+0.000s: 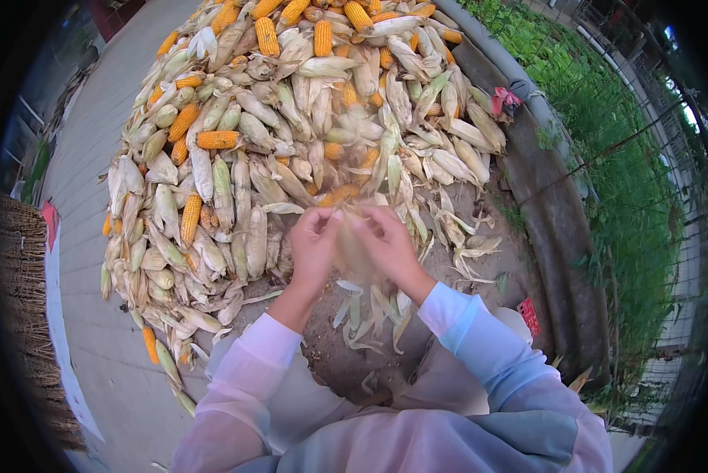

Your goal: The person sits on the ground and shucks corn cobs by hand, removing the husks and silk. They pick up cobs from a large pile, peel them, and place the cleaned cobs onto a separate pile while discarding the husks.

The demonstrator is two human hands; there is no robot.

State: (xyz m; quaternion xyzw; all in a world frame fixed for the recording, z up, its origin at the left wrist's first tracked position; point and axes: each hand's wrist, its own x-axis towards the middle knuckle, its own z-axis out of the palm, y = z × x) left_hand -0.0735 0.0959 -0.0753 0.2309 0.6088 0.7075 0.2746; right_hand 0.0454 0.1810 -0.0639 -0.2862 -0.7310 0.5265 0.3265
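Between my hands is an ear of corn in pale husk [352, 245], blurred, its tip towards the pile. My left hand [312, 242] pinches the husk near the tip with thumb and fingers. On the other side my right hand [389, 245] grips it in the same way. Just beyond my fingertips lies a husked yellow cob [339, 194], also blurred. A large heap of corn ears in dry husks [259, 127] rises before me, with bare yellow cobs [218, 140] scattered over it. Torn husk strips [377, 313] lie on the ground below my hands.
Loose husks [469, 251] lie right of the heap. A dark low ledge [552, 219] runs along the right, with a wire fence [631, 139] and green plants beyond. A red packet [529, 316] lies by my right knee. Paved ground [88, 195] and a bundle of stalks [26, 307] are at left.
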